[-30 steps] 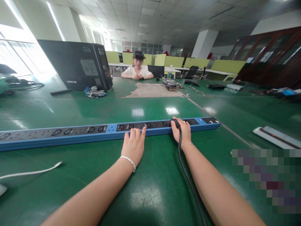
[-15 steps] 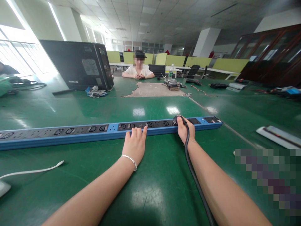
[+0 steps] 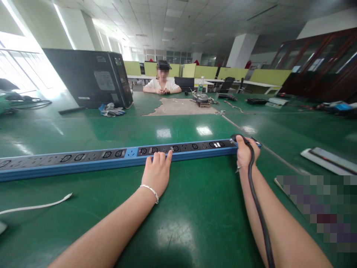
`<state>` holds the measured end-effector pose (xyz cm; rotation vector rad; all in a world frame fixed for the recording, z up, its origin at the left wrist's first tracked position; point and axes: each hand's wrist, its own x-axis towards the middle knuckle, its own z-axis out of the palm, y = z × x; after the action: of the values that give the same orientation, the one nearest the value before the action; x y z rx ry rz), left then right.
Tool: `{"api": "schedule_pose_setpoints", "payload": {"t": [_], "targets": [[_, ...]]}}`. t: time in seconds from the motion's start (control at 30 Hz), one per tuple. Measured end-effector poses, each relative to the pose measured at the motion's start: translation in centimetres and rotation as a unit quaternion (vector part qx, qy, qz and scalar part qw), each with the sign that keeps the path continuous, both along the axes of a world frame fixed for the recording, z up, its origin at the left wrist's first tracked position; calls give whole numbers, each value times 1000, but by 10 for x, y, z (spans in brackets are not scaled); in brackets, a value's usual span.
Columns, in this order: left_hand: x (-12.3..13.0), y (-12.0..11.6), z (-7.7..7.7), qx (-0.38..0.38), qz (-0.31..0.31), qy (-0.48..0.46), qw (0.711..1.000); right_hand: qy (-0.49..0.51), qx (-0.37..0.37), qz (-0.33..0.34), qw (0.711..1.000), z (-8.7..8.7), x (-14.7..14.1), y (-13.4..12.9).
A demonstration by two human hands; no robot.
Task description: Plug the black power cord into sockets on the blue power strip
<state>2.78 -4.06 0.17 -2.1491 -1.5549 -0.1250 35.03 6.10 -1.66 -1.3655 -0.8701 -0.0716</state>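
A long blue power strip (image 3: 189, 155) with black socket panels lies across the green table. My left hand (image 3: 156, 169) rests against its near side, fingers stretched over the edge onto the sockets and thumb apart. Near the strip's right end, my right hand (image 3: 247, 152) is closed around a black plug (image 3: 235, 138). Its prongs point left, over the sockets. From the plug a thick black cable (image 3: 256, 193) runs down along my right forearm. My hand hides the sockets at that end, and I cannot tell whether the plug touches the strip.
The green table (image 3: 134, 128) has a bare worn patch. Behind are a black computer case (image 3: 83, 78), gloves (image 3: 111, 109), a bottle (image 3: 200, 85) and a seated person (image 3: 162, 83). A white cable (image 3: 39, 206) lies left; a white flat object (image 3: 329, 160) lies right.
My right hand has moved right along the strip with the plug, toward the strip's end. The cable has swung right with it. My left hand stays at the same spot on the strip.
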Motion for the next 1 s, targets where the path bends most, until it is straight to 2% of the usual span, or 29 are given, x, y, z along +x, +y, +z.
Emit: {"api": "schedule_pose_setpoints", "payload": {"t": [0.13,0.43,0.6,0.77,1.0], "targets": [[0,-1,0,-1,-5,-5,1000,16,5,12,1000,-8,18,6],[0,-2,1,-5,-2,-3,1000,-16,-49,7,999,-13,19,8],[0,-1,0,-1,-2,-1,1000,-8,-64,16,998,-7,12,3],[0,-1,-1,1,-5,-7,1000,-84,-96,1,992,1,-3,-7],[-1,0,-2,4,-8,-8,1000,-93,-124,4,988,-2,-11,-9]]}}
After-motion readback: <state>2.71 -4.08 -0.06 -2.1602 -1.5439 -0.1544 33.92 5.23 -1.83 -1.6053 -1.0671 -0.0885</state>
